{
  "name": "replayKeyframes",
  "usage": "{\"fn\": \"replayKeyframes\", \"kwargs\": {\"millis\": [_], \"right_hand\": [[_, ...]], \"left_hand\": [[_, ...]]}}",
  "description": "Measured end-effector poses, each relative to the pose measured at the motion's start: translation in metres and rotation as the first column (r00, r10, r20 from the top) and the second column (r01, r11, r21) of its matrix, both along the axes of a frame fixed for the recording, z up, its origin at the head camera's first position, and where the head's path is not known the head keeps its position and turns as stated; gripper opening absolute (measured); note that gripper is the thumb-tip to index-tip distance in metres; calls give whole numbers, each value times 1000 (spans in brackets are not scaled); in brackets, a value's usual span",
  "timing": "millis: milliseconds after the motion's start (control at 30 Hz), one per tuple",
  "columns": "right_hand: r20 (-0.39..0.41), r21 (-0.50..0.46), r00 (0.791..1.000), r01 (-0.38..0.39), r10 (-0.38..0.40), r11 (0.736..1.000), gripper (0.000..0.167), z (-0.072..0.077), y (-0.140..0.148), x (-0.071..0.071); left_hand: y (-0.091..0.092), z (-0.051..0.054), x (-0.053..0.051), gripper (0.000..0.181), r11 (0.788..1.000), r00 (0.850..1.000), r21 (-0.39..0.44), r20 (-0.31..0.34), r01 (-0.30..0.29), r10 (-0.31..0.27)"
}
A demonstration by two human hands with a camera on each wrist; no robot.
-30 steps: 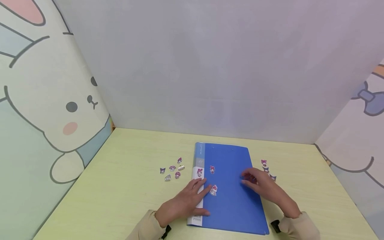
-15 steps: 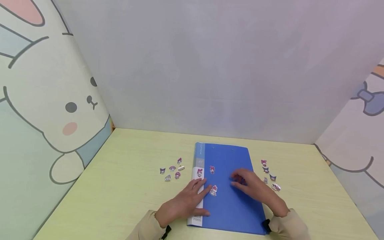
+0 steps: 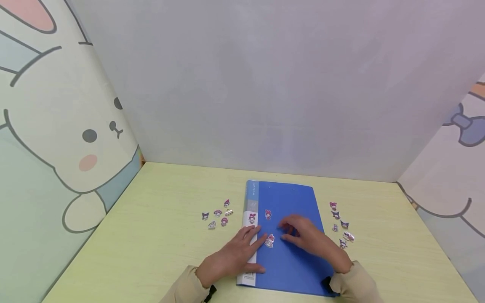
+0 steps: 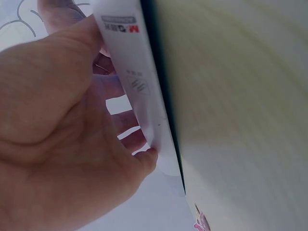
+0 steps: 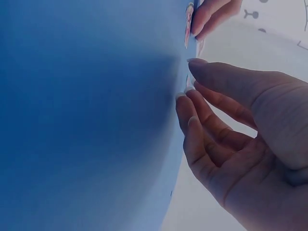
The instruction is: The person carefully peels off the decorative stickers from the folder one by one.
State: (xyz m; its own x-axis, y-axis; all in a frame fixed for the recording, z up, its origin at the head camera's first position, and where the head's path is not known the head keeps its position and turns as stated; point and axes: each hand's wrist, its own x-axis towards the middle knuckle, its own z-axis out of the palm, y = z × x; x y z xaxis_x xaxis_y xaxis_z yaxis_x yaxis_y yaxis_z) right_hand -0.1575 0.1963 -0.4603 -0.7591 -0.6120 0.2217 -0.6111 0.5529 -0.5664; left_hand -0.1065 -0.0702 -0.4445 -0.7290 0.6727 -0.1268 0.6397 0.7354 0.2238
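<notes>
A blue folder (image 3: 289, 269) with a white and light-blue spine (image 3: 251, 206) lies closed on the table. The left hand (image 3: 233, 254) rests spread across its spine and lower left cover; the left wrist view shows the palm (image 4: 72, 120) beside the spine (image 4: 139, 82). Over the middle of the cover is the right hand (image 3: 307, 235), fingers bent and thumb apart, with nothing visible between them; the right wrist view also shows this hand (image 5: 240, 130). Two stickers (image 3: 268, 214) (image 3: 269, 240) are on the cover and another (image 3: 251, 218) on the spine.
Several small character stickers (image 3: 217, 213) lie on the pale yellow table (image 3: 159, 219) left of the folder. Several more (image 3: 344, 224) lie to its right, near the right forearm. A grey-white wall (image 3: 265, 105) stands behind, with cartoon-printed walls (image 3: 45, 139) at both sides.
The right hand has moved left over the cover, from its right edge towards the middle, uncovering more of the right-hand stickers. The left hand has stayed in place.
</notes>
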Motion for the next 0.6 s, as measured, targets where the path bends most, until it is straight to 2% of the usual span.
{"fn": "replayKeyframes", "kwargs": {"millis": [300, 600], "right_hand": [[69, 55, 998, -18, 14, 998, 23, 5, -13, 2], [74, 95, 997, -20, 13, 995, 21, 6, -20, 3]], "left_hand": [[0, 0, 0, 84, 1000, 1000, 0, 11, -2, 2], [0, 1, 0, 83, 1000, 1000, -6, 5, -3, 3]]}}
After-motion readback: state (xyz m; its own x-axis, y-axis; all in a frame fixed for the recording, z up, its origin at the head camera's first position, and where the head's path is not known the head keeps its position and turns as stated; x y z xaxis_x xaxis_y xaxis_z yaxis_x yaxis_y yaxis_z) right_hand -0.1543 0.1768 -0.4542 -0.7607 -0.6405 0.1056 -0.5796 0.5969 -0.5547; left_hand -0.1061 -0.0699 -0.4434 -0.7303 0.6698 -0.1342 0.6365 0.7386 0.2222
